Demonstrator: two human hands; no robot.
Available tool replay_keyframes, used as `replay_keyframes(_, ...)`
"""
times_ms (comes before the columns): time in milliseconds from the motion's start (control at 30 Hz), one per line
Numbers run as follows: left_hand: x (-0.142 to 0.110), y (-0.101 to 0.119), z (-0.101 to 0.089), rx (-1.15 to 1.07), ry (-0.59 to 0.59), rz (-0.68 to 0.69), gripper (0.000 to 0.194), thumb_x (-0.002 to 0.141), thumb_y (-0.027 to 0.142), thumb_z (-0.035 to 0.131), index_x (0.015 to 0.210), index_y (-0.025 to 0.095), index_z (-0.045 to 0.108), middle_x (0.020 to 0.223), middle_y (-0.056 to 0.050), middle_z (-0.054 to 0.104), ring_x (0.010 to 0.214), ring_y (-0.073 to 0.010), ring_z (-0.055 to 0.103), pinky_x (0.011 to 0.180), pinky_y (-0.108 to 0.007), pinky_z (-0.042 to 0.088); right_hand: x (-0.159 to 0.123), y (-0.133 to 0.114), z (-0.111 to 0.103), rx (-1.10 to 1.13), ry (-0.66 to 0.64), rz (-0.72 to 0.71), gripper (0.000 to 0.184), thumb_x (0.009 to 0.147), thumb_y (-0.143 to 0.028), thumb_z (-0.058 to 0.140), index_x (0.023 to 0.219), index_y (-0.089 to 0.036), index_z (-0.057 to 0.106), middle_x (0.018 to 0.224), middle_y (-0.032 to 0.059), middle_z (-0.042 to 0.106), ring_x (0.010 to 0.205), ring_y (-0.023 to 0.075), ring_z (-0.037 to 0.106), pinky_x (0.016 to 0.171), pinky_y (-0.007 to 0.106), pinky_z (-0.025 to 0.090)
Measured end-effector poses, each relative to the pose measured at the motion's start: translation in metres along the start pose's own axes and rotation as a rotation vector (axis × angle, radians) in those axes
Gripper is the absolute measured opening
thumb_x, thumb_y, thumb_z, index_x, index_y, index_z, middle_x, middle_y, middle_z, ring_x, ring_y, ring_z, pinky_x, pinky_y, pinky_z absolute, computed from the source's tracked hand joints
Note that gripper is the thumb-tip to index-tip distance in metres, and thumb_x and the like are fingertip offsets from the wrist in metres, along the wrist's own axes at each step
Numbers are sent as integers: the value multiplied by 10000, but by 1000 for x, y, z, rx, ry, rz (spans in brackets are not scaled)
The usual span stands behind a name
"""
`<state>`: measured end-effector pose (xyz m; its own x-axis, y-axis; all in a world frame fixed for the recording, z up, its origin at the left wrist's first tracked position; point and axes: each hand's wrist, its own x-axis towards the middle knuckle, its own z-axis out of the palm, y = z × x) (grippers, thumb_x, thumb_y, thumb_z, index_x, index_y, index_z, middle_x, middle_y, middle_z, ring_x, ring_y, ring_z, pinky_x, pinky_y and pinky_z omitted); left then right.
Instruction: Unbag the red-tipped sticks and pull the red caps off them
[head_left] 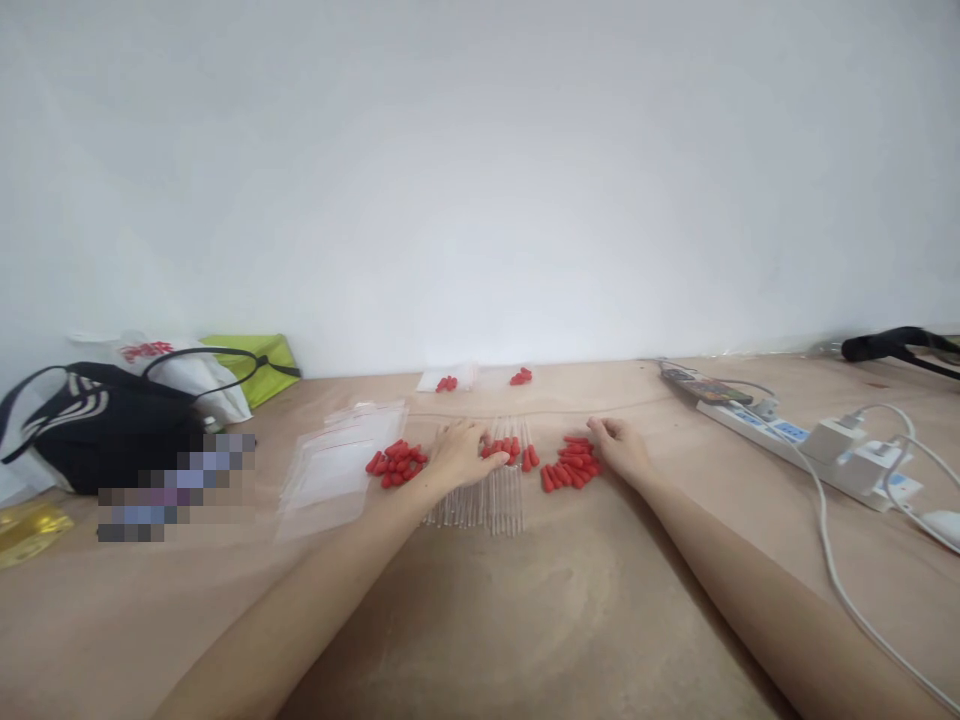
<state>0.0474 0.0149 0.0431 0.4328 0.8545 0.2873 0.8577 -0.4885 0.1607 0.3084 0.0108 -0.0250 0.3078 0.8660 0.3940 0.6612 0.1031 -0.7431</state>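
A row of clear glass tubes (495, 500) with red rubber caps lies on the tan table (525, 610). My left hand (459, 452) rests flat on the tubes, fingers stretched toward the capped ends (517, 452). Loose red caps lie in a pile at its left (396, 463). My right hand (619, 445) has its fingers curled at the far edge of another pile of red caps (570, 468); whether it holds one I cannot make out.
A stack of clear plastic bags (337, 465) lies left of the tubes. Two small groups of red caps (520, 376) sit by the wall. A black bag (105, 425) and green bag (255, 365) stand at left. A power strip (810, 445) with cables lies at right.
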Motion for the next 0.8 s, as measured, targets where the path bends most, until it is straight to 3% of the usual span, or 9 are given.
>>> replay_keyframes(100,7,1,4,1,-33,3,327,659,517,553,691,191,560,823,-42,597,856,-247,531,759,-376,355,-1,1,0,7,28,-8,483,779,-502,332,727,-138,644,662,58,633,644,180,555,582,256,379)
replay_keyframes(333,4,-1,5,-23,-27,-39,229,703,409,545,657,188,581,753,-25,622,765,-209,555,714,-335,363,-6,-10,-4,29,109,-30,462,773,-496,347,656,-151,630,667,73,613,660,177,541,611,269,385)
replay_keyframes(433,-13,-7,1,-96,39,-74,227,735,394,520,697,181,590,767,-26,627,745,-184,557,670,-294,377,-10,-18,-8,40,156,-36,429,757,-493,387,622,-151,608,648,66,591,615,162,512,598,270,384)
replay_keyframes(533,-39,-11,-1,-235,184,-88,210,750,366,518,681,177,577,722,-14,613,709,-161,548,653,-276,386,-21,-36,-9,76,167,-42,412,752,-498,412,634,-150,599,606,47,570,553,142,479,561,264,379)
replay_keyframes(600,-56,-10,-1,-305,283,-74,210,763,360,510,673,178,567,697,-9,599,702,-157,542,661,-284,389,-37,-56,-7,198,59,-19,423,756,-511,416,651,-150,608,558,30,562,512,133,473,511,252,371)
replay_keyframes(700,-76,-1,3,-322,370,7,213,779,364,510,674,183,553,680,-1,580,684,-156,532,663,-303,376,-68,-93,2,420,-283,-5,421,732,-519,466,590,-151,612,506,10,548,489,120,475,496,243,373)
replay_keyframes(767,-83,7,7,-304,393,69,211,782,365,520,671,187,544,668,5,573,681,-158,528,659,-308,362,-87,-115,11,565,-456,0,364,710,-500,510,687,-162,642,607,5,605,551,122,507,536,243,394)
replay_keyframes(800,-86,11,9,-298,398,96,207,781,360,528,667,188,541,665,6,571,685,-158,527,658,-308,357,-94,-123,15,626,-481,12,354,695,-496,530,718,-162,644,654,8,620,584,126,518,559,246,403)
